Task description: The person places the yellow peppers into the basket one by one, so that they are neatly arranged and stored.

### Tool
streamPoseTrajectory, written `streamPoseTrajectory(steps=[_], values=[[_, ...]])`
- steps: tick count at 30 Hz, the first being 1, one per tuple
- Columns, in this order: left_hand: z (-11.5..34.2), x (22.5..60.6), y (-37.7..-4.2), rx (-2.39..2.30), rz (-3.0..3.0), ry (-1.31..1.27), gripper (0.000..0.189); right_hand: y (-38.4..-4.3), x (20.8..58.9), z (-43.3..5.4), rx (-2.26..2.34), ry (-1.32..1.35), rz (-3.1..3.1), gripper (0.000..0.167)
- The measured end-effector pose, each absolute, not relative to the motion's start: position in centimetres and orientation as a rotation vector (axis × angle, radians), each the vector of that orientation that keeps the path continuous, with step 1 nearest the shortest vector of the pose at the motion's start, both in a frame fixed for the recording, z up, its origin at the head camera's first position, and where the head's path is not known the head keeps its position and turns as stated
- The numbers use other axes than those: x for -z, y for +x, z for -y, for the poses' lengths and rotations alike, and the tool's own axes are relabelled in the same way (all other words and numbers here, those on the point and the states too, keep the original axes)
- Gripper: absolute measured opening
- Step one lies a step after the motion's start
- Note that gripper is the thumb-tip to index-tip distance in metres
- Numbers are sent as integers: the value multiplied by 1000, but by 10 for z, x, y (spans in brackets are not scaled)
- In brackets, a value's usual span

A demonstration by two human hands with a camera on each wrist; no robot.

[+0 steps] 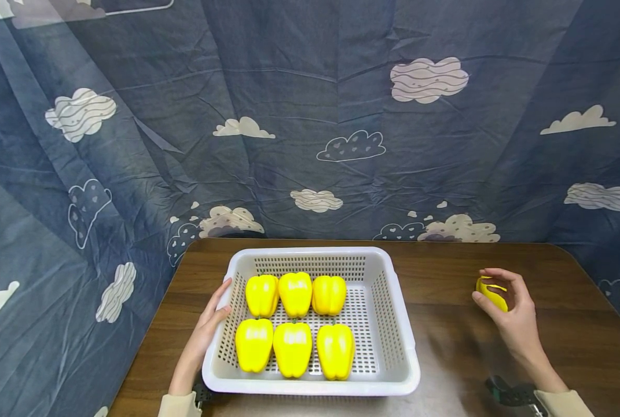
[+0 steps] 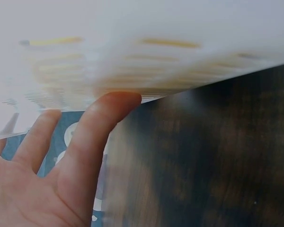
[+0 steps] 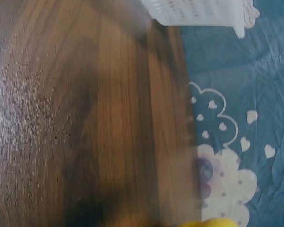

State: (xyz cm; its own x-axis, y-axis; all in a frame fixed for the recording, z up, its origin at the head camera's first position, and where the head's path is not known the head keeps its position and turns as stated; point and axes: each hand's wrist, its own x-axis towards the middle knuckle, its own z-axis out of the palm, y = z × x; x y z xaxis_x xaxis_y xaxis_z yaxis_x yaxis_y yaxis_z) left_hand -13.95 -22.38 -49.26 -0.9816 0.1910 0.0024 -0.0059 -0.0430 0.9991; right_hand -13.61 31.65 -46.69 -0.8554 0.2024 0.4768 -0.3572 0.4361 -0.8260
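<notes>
A white perforated plastic basket (image 1: 217, 379) holds several yellow bell peppers in two rows, such as the front middle pepper (image 1: 292, 349). At the basket's left side, my left hand (image 1: 202, 330) rests its fingertips near the rim. In the left wrist view the thumb (image 2: 92, 137) lies extended against the outer wall and the other fingers are spread. Far to the right, my right hand (image 1: 515, 315) holds another yellow bell pepper (image 1: 493, 296) between thumb and fingers. Only a sliver of that pepper (image 3: 213, 223) shows at the bottom of the right wrist view.
The brown wooden table (image 1: 440, 347) runs under the basket and the right hand. Behind it and along the left hangs a dark blue cloth (image 1: 289, 145) with a cloud print. The basket's right wall stands between its peppers and the right hand.
</notes>
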Motion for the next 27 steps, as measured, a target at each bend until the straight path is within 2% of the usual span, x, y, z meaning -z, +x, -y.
streamPoseTrajectory(steps=[27], values=[[224, 493, -140, -2167, -2071, 178, 55, -137, 500, -376, -1283, -70, 2373, 66]])
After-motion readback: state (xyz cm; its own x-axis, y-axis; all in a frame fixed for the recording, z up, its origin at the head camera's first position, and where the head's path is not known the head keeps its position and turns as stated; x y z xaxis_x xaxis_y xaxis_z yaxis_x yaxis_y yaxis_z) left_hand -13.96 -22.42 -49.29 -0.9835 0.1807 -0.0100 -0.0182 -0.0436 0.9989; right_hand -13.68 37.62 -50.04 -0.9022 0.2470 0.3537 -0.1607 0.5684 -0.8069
